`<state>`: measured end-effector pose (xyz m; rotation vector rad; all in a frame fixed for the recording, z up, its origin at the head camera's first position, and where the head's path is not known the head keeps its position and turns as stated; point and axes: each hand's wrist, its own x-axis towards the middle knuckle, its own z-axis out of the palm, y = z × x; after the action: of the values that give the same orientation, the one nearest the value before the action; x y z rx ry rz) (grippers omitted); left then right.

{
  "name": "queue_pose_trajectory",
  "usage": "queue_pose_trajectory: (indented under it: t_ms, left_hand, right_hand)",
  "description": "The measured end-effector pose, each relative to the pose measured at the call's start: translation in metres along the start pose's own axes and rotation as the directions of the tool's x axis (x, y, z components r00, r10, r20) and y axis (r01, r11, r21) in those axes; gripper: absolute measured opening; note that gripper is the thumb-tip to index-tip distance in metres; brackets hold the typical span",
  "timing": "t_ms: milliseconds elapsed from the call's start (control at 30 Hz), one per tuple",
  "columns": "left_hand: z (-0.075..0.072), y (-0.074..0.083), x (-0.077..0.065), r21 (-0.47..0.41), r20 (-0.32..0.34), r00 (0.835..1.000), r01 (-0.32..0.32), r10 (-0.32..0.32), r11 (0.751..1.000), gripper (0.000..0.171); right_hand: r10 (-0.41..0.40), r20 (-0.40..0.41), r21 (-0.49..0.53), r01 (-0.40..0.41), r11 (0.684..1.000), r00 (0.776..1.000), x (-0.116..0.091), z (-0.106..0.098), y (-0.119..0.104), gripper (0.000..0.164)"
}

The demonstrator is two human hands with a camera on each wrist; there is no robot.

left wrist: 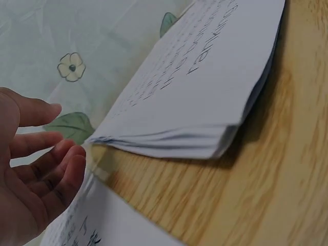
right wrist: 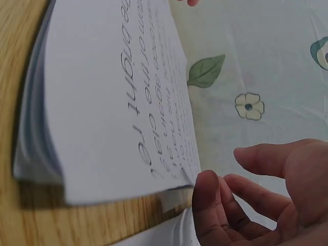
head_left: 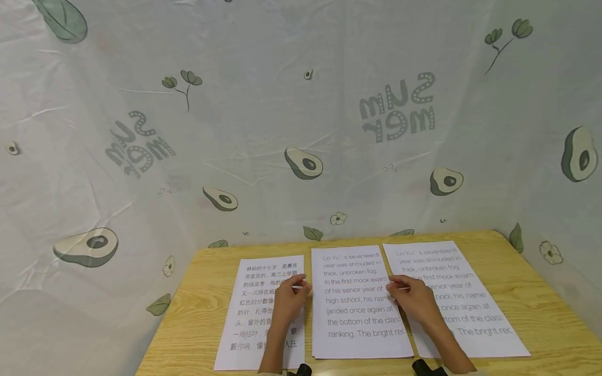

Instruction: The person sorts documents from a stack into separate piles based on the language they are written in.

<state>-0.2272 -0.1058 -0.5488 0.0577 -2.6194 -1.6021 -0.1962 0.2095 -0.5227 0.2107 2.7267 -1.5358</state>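
A middle stack of printed English sheets [head_left: 359, 313] lies between my two hands, its loose layered edges showing in both wrist views. My left hand [head_left: 290, 300] is at the stack's left edge, over the Chinese-printed sheets [head_left: 230, 334]; its fingers are loosely bent and its palm holds nothing in the left wrist view. Opposite it, my right hand [head_left: 416, 300] has its fingertips right at the middle stack's right edge. Thumb and fingers [right wrist: 205, 192] stand apart there, with no paper between them. That hand partly covers the right stack of English sheets [head_left: 489, 344].
All three paper piles lie side by side on a wooden table [head_left: 178, 324]. A pale curtain [head_left: 263, 115] printed with avocados and leaves hangs behind the table and along its sides. Narrow strips of wood show between the piles.
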Motion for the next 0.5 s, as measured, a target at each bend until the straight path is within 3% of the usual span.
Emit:
queue_pose_trajectory:
  t_ms: [300,500]
  left_hand:
    - [0.014,0.004,-0.005,0.114,0.036,0.999,-0.039,0.036,0.993,0.042]
    - [0.016,0.005,-0.006,0.145,0.023,1.000,-0.019,0.016,0.989,0.042]
  right_hand:
    - [-0.040,0.010,-0.148,0.041,0.988,0.999,0.003,-0.003,0.009,0.041]
    - [-0.039,0.025,-0.186,0.043,0.982,0.999,0.007,-0.002,0.010,0.039]
